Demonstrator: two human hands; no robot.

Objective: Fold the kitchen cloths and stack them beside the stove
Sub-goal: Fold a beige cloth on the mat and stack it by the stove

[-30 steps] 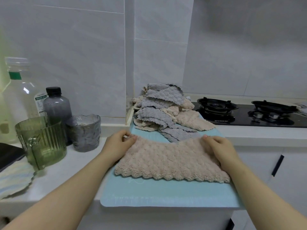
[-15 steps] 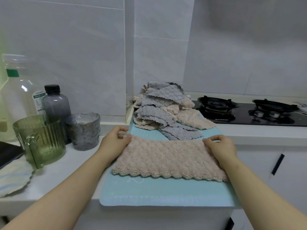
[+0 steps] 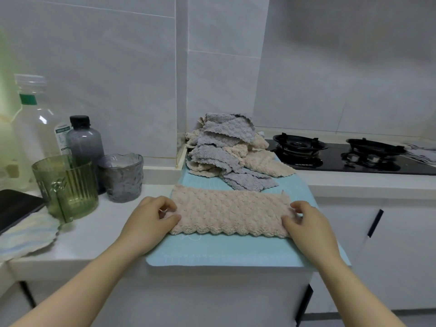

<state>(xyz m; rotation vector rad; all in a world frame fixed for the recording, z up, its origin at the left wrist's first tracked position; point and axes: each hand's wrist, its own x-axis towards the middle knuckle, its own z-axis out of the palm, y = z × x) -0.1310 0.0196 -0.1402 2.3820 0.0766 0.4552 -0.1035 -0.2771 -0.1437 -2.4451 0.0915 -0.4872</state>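
Item in hand: beige cloth [image 3: 230,212] folded once into a strip on the blue mat [image 3: 212,253], left hand [image 3: 151,218] and right hand [image 3: 304,223] pinching its ends; unfolded pile [image 3: 226,152] beside stove [image 3: 342,156] remains, no stack visible.

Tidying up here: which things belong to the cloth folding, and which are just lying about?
Job: beige cloth, left hand, right hand, cloth pile, stove, blue mat.
Lying about: green glass, grey glass, dark bottle, clear bottle.
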